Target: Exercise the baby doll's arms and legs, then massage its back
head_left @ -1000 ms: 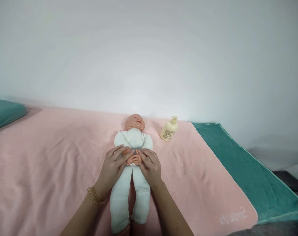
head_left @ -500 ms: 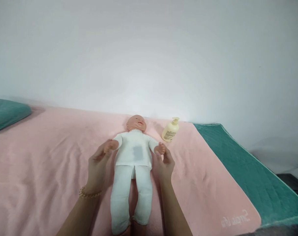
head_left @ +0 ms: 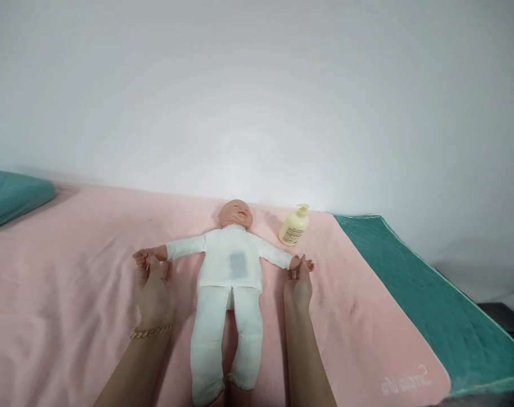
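A baby doll (head_left: 221,265) in a white top and white trousers lies on its back, head toward the wall, with both arms stretched out sideways. A grey rectangular patch (head_left: 239,265) shows on its chest. My left hand (head_left: 154,294), below a chain bracelet (head_left: 152,332), is closed round the doll's hand and wrist on the left. On the other side my right hand (head_left: 298,287) grips the doll's wrist, whose small fingers stick out past my thumb. The doll's feet are cut off by the lower edge of the view.
A pale yellow pump bottle (head_left: 294,226) stands just beyond the doll's arm on the right. The doll lies on a pink blanket (head_left: 358,316) over a green cover (head_left: 426,282). Folded green cloth (head_left: 15,198) lies at the left, and a white wall (head_left: 257,102) rises behind.
My hands have moved apart, drawing the doll's arms from bent close to its body to straight out at the sides. The body and the bottle have stayed in place.
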Available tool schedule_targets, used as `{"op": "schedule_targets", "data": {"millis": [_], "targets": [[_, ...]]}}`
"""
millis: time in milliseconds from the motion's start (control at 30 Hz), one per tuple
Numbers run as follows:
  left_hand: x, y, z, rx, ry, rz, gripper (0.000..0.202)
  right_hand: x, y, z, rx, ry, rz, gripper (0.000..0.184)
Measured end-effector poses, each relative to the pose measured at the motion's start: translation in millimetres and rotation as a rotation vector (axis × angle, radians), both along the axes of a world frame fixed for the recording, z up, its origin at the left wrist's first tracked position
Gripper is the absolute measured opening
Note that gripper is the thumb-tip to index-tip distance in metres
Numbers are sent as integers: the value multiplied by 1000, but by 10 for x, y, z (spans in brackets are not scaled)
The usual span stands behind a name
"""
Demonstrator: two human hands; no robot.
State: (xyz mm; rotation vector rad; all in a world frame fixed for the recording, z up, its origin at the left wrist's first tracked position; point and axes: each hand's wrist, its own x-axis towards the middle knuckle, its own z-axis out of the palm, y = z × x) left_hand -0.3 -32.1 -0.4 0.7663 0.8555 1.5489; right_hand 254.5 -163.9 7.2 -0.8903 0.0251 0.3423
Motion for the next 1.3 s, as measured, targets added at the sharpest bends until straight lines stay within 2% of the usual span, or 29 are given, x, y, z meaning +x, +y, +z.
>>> {"op": "schedule_targets", "data": {"millis": [100, 167, 233, 333, 500, 567, 700, 833, 1033, 1200, 1300], "targets": [[65, -85, 133, 63, -67, 65, 31, -160, 6, 94, -98, -182, 6, 54], [105, -163, 196, 124, 43, 99, 30, -300, 12, 134, -202, -328, 35, 58], [139, -250, 226, 182, 245, 94, 29, -434, 17, 130, -276, -462, 68, 56], [176, -350, 203, 337, 590, -1, 31, -570, 7, 61, -349, -713, 133, 47], [204, -341, 92, 897, 970, -107, 30, -615, -19, -1, -360, -1177, 185, 41], [207, -315, 70, 990, 1042, -112, 32, -612, -9, 16, -349, -1373, 163, 47], [215, -292, 65, 1054, 1155, -156, 34, -632, 32, 63, -385, -1659, 75, 57], [232, -298, 74, 1089, 1236, -173, 35, -670, 59, 94, -441, -1761, 37, 56], [245, -319, 84, 1134, 1251, -149, 40, -699, 62, 94, -480, -1751, 20, 46], [244, -293, 45, 1120, 1211, -184, 41, -709, 50, 64, -522, -1672, 137, 45], [241, -285, 28, 1044, 1136, -236, 39, -703, 41, 33, -495, -1598, 179, 45]]}}
